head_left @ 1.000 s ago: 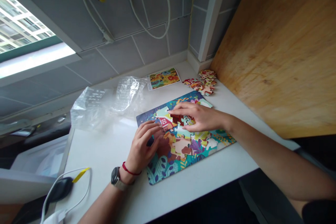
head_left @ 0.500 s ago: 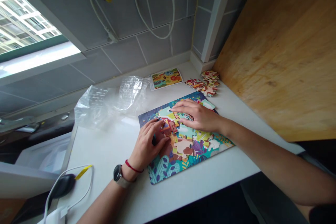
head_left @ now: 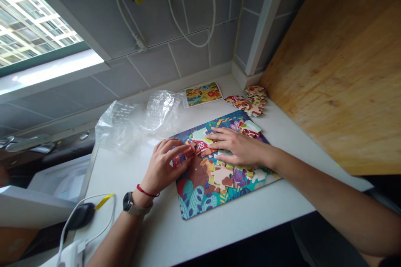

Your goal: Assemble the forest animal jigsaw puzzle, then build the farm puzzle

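Apparently, pieces are being sorted and laid on the puzzle board (head_left: 194, 200), which is lying flat at the centre of the frame. Just left of centre, the left hand (head_left: 166, 160) is curling over the board's left edge, its thumb and forefinger slightly parted with a patch of red showing between them (perhaps a piece, though I cannot tell whether they are gripping it). The right hand (head_left: 234, 145) is spreading its fingers loosely over the pieces just right of centre, pinching nothing visible; what is lying beneath its palm is hidden. The barn piece (head_left: 201, 145) is sitting between the two hands, its white cross facing up. The next move, I judge, is calling for a light two-handed nudge, turning and matching edges without disturbing neighbouring pieces. The board's long axis is slanting, rising from lower left towards the right of the frame; its leafy long edge is facing the bottom. A pile of loose pieces (head_left: 255, 102) is waiting right of upper centre, beside a picture card (head_left: 203, 94).
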Available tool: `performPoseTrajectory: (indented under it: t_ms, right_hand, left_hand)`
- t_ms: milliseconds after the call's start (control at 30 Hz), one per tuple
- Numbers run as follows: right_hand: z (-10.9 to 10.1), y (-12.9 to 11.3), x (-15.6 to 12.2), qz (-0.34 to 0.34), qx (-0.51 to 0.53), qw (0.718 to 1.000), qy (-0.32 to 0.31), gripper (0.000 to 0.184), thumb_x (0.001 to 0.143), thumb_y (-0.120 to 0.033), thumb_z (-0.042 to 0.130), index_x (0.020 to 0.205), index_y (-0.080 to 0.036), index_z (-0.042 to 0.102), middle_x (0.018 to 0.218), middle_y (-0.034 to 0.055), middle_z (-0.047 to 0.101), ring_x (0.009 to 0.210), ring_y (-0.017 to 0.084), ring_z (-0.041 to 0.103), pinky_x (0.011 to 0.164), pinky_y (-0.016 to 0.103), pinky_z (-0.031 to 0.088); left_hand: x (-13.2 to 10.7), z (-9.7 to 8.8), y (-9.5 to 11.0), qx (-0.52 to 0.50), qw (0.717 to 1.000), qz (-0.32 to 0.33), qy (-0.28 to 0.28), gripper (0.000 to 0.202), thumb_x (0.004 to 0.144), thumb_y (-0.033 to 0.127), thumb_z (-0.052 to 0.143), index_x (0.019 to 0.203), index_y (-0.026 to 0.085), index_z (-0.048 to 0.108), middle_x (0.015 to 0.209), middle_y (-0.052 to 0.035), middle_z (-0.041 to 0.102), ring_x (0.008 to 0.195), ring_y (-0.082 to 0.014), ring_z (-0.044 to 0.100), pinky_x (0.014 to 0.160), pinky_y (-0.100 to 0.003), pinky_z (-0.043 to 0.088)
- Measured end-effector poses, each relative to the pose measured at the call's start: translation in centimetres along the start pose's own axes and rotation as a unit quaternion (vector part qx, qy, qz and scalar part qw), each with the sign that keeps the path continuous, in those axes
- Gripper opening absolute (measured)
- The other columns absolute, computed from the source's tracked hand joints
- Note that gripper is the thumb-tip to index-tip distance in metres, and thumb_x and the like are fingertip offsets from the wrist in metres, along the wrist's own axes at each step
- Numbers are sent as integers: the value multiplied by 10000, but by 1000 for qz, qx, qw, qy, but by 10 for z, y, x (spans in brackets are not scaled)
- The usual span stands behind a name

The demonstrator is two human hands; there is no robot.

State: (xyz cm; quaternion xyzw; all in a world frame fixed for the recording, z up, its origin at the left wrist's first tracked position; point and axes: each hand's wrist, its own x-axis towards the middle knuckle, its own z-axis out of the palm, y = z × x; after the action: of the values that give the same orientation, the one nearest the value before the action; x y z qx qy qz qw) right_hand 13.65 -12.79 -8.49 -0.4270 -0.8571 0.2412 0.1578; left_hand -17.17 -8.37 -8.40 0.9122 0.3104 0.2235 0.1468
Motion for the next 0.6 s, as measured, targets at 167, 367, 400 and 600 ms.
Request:
performPoseTrajectory:
  t_ms: [167, 367, 400, 600]
  right_hand:
    - [-1, 0, -1, 1, 11, 1000, 0, 411, 929, -287, 740, 1340, -300, 731, 1599, 29, 550, 1531, 324, 436, 1288, 570, 336]
    - [-3, -1, 0, 7, -7, 999, -33, 433, 947, -314, 721, 1375, -245, 706, 1633, 70, 506, 1551, 338, 395, 1296, 575, 300]
    - [-3, -1, 0, 5, -8, 999, -34, 432, 947, -311, 720, 1373, -242, 707, 1634, 72, 504, 1550, 336, 397, 1297, 568, 298]
    - [-1, 0, -1, -6, -3, 1000, -18, 426, 937, -305, 732, 1361, -275, 715, 1623, 53, 521, 1542, 325, 411, 1297, 559, 300]
  left_hand:
    - [-1, -5, 2, 6, 997, 18, -77, 295, 974, 277, 676, 1256, 322, 751, 1169, -79, 673, 1066, -258, 634, 962, -473, 530]
    - [-1, -3, 5, 11, 998, 19, -60, 289, 964, 235, 675, 1224, 314, 775, 1170, -87, 650, 1050, -263, 611, 951, -486, 528]
    - [-1, -2, 5, 11, 998, 21, -57, 293, 967, 227, 674, 1228, 315, 773, 1176, -88, 649, 1060, -264, 610, 958, -490, 526]
    - [-2, 0, 3, 15, 998, 24, -53, 252, 1002, 281, 673, 1228, 337, 770, 1205, -89, 643, 1082, -267, 610, 973, -493, 524]
